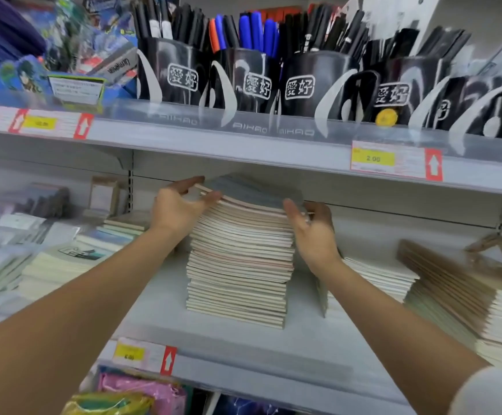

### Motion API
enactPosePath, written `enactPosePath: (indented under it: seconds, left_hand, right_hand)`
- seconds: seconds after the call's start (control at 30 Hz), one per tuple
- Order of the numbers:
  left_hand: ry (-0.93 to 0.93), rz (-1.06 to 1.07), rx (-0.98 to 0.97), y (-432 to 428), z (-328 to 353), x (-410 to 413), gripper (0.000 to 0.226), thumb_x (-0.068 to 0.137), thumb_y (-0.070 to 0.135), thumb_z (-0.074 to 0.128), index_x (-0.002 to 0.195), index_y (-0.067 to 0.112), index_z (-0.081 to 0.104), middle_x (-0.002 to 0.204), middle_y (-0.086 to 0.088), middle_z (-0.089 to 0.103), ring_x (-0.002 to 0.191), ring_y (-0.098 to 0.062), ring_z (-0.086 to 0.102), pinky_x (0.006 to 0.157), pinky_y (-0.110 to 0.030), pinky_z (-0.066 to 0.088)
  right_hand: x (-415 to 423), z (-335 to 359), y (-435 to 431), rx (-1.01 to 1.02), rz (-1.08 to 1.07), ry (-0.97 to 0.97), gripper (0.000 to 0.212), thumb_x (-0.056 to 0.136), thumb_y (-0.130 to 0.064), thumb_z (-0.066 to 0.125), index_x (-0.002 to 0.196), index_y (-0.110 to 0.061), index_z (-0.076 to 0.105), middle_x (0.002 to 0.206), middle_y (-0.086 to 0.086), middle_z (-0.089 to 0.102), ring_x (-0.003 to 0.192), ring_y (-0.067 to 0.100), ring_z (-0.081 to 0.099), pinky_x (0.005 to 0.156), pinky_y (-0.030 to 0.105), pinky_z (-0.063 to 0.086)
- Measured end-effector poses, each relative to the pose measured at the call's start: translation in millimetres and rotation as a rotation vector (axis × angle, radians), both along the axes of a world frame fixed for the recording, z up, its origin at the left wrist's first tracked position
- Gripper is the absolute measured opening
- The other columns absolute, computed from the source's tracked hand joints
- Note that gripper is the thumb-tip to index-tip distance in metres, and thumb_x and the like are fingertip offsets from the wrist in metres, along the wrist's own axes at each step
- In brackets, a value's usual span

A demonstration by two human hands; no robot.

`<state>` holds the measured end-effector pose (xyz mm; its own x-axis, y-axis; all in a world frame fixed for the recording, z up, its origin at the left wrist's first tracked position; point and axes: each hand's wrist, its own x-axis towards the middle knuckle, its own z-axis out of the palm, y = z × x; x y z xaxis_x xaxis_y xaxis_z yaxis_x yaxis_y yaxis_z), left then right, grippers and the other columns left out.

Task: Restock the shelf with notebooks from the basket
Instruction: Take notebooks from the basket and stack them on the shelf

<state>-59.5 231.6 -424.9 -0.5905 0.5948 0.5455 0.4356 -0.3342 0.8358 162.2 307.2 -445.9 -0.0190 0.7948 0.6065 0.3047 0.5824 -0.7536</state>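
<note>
The notebooks [240, 265] stand in one tall stack mid-shelf, set back from the shelf's [228, 339] front edge. Both hands flank its top: the left hand [178, 205] cups the left corner and the right hand [312, 232] presses the right side, fingers spread, neither closed round anything, likely squaring the top copies. The upper shelf [214, 142] sits close overhead, and a lower pile [375, 277] crowds the right. No basket in view

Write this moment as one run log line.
phase: settling stack | notebook stack: on shelf | left hand: touches top-left | right hand: touches top-right | basket: unseen
</note>
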Motion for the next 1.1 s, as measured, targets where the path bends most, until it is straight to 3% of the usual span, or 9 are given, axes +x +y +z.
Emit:
enactPosePath:
  seconds: [0.2, 0.33, 0.4, 0.5, 0.6, 0.7, 0.8, 0.97, 1.1]
  left_hand:
    - [-0.053, -0.096, 0.085, -5.2, -7.9, 8.3, 0.049, 0.072, 0.026, 0.083, 0.118, 0.014, 0.068, 0.109, -0.003, 0.071, 0.102, -0.009, 0.067, 0.096, -0.026, 0.051]
    - [0.058, -0.025, 0.126, -15.5, -14.5, 9.7, 0.049, 0.069, 0.037, 0.083, 0.113, 0.022, 0.070, 0.103, 0.018, 0.065, 0.085, 0.027, 0.054, 0.081, -0.001, 0.045]
    - [0.109, -0.009, 0.124, -19.1, -17.0, 9.1, 0.055, 0.064, 0.045, 0.082, 0.114, 0.025, 0.070, 0.104, 0.021, 0.062, 0.087, 0.031, 0.049, 0.083, -0.003, 0.043]
    - [0.111, -0.005, 0.095, -16.4, -13.1, 7.9, 0.056, 0.066, 0.045, 0.081, 0.117, 0.026, 0.069, 0.111, 0.017, 0.062, 0.097, 0.018, 0.054, 0.086, -0.009, 0.043]
    - [0.033, -0.058, 0.084, -7.1, -7.8, 6.1, 0.055, 0.070, 0.036, 0.081, 0.120, 0.022, 0.067, 0.117, 0.002, 0.068, 0.111, -0.007, 0.061, 0.097, -0.024, 0.049]
    - [-0.002, -0.090, 0.104, -2.4, -10.5, 5.2, 0.057, 0.070, 0.032, 0.081, 0.123, 0.017, 0.065, 0.108, 0.000, 0.071, 0.105, -0.007, 0.066, 0.091, -0.018, 0.051]
    - [-0.007, -0.087, 0.120, -1.2, -11.6, 5.5, 0.055, 0.072, 0.030, 0.081, 0.123, 0.018, 0.065, 0.106, 0.001, 0.071, 0.102, -0.006, 0.066, 0.089, -0.017, 0.051]
    - [-0.061, -0.111, 0.144, 5.4, 1.5, 8.0, 0.049, 0.077, 0.014, 0.079, 0.123, 0.008, 0.064, 0.111, -0.010, 0.068, 0.106, -0.017, 0.064, 0.079, -0.006, 0.049]
    - [-0.143, -0.136, 0.124, 11.2, -0.1, 6.7, 0.049, 0.075, 0.013, 0.081, 0.121, 0.007, 0.065, 0.113, -0.018, 0.068, 0.111, -0.027, 0.064, 0.097, -0.029, 0.051]
  right_hand:
    - [-7.2, -12.9, -6.5, 0.065, -0.027, 0.082, 0.046, 0.084, -0.066, 0.053, 0.104, -0.025, 0.045, 0.073, 0.005, 0.053, 0.064, 0.021, 0.052, 0.060, 0.035, 0.040]
    - [-1.8, -25.0, -9.8, 0.147, -0.021, 0.080, 0.062, 0.084, -0.066, 0.054, 0.128, -0.022, 0.050, 0.098, -0.009, 0.058, 0.093, 0.007, 0.053, 0.074, 0.023, 0.039]
    - [0.6, -28.3, -14.1, 0.207, -0.033, 0.046, 0.061, 0.084, -0.066, 0.052, 0.130, -0.026, 0.050, 0.089, -0.017, 0.054, 0.090, 0.003, 0.051, 0.073, 0.019, 0.037]
    - [0.7, -23.4, -13.0, 0.272, -0.056, 0.009, 0.051, 0.087, -0.057, 0.057, 0.123, -0.021, 0.059, 0.081, -0.005, 0.062, 0.076, -0.011, 0.051, 0.081, 0.018, 0.040]
    - [1.7, -10.2, -6.9, 0.266, -0.116, -0.090, 0.047, 0.084, -0.059, 0.058, 0.111, -0.021, 0.064, 0.064, 0.006, 0.063, 0.066, 0.005, 0.055, 0.093, 0.042, 0.047]
    - [5.1, -3.3, 1.0, 0.218, -0.094, -0.172, 0.052, 0.080, -0.066, 0.056, 0.109, -0.024, 0.063, 0.074, 0.002, 0.065, 0.078, 0.024, 0.062, 0.076, 0.037, 0.051]
    - [10.3, 0.3, 11.8, 0.254, -0.056, -0.241, 0.050, 0.076, -0.064, 0.063, 0.106, -0.025, 0.064, 0.104, -0.007, 0.060, 0.088, 0.007, 0.054, 0.077, 0.021, 0.042]
    - [5.7, 21.7, 19.2, 0.121, 0.073, -0.202, 0.049, 0.072, -0.067, 0.066, 0.099, -0.026, 0.070, 0.102, -0.012, 0.066, 0.094, 0.006, 0.057, 0.072, 0.015, 0.038]
    - [-1.8, 15.6, 21.5, 0.048, 0.085, -0.150, 0.049, 0.076, -0.059, 0.068, 0.110, -0.023, 0.068, 0.110, -0.009, 0.064, 0.095, 0.007, 0.055, 0.079, 0.018, 0.037]
